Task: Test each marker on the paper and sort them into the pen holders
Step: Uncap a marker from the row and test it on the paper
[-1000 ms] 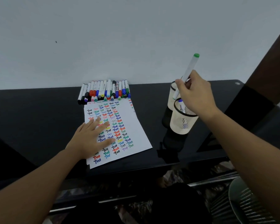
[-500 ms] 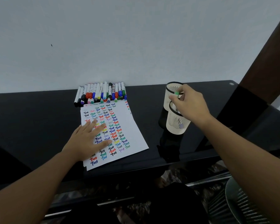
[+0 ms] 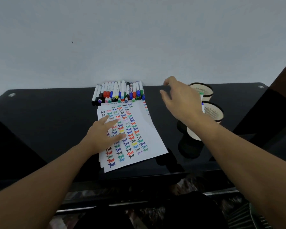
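A white paper [image 3: 149,138] covered with coloured "Test" words lies on the black table [image 3: 48,121]. My left hand [image 3: 104,134] rests flat on its left part, fingers straight. A row of capped markers [image 3: 119,93] lies along the wall beyond the paper. Two white mesh pen holders stand on the right: the far holder [image 3: 205,90] has a green-capped marker [image 3: 201,94] in it, the near holder [image 3: 215,113] shows a blue-capped one. My right hand [image 3: 180,100] hovers empty between the marker row and the holders, fingers loosely spread.
A pale wall rises right behind the table. A dark brown upright [image 3: 284,80] stands at the far right. Below the table's front edge lie dark clutter and a mesh chair part [image 3: 261,217] at the bottom right.
My right hand lowered the green-capped marker into the far holder, let it go, and moved left toward the marker row. My left hand stayed on the paper.
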